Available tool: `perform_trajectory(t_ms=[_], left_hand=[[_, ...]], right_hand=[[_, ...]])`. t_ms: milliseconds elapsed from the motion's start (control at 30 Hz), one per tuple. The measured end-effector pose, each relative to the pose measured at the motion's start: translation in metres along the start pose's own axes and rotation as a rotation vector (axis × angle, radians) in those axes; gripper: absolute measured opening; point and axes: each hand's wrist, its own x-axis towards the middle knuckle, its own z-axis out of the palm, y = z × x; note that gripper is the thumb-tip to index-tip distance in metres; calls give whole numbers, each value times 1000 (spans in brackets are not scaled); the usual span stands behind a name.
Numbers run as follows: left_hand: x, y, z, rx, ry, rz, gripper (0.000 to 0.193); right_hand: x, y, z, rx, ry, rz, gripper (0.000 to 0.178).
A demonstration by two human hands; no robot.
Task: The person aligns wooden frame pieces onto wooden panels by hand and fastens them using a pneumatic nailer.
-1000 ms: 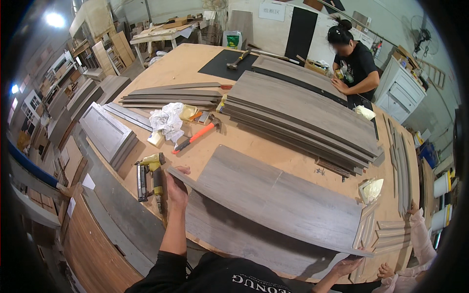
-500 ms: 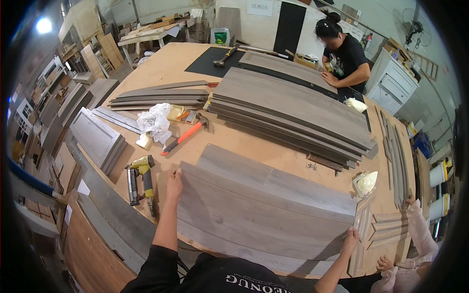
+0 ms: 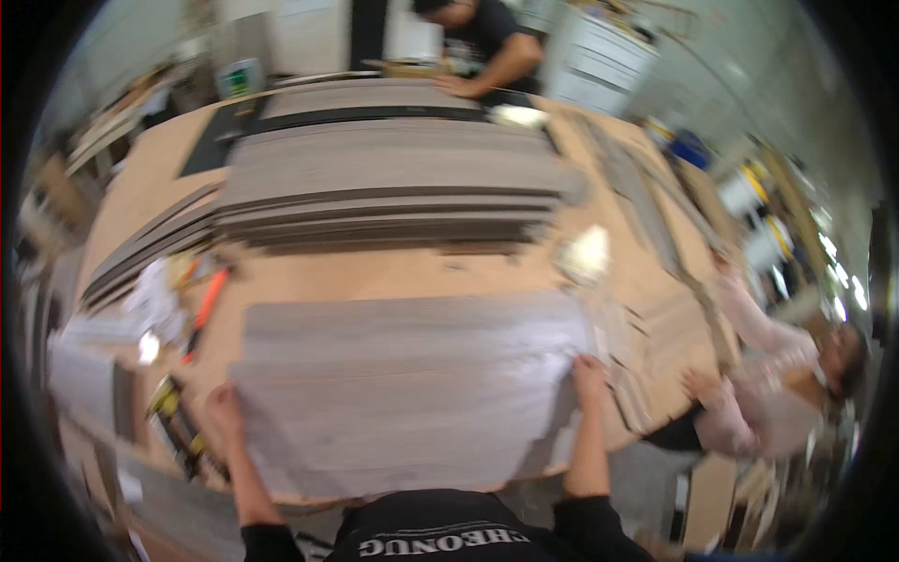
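A wide grey wood-grain panel (image 3: 403,403) spans the near edge of the table in front of me. My left hand (image 3: 225,410) is closed on its left edge. My right hand (image 3: 588,377) grips its right edge, close to the far corner. Beyond the held panel, a lighter grey board surface (image 3: 403,323) shows; blur hides whether the two are joined. Left of my left hand lies a yellow-and-black nail gun (image 3: 173,421). Farther off is an orange-handled hammer (image 3: 206,309), beside a crumpled white cloth (image 3: 150,304).
A stack of grey boards (image 3: 393,178) fills the table's far middle. Narrow strips (image 3: 159,234) lie left; more trim (image 3: 637,197) lies right, near a pale bundle (image 3: 585,255). One co-worker (image 3: 496,47) leans over the far side; another, in pink (image 3: 758,393), is at the right.
The view has swung to the right and blurred, bringing the pink-clothed co-worker further into sight. The panel now looks level across the view, with both hands still at its edges.
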Motion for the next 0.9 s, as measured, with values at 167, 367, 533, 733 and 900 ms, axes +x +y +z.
perform_trajectory(t_ms=[167,367,533,733,900], left_hand=[[28,-26,-4,158,-71,-28,24],[42,-43,16,150,-41,-12,33],[43,-9,31,210,-98,79,29],[26,-40,-30,142,-298,228,33],[-57,43,-85,483,-419,128,35]], right_hand=[[-2,-12,11,74,75,-32,26],[-10,-41,-7,14,78,78,25],[-2,-30,-22,22,61,63,25],[-48,4,-65,-36,-187,-122,25],[-76,60,-87,96,-201,-236,27]])
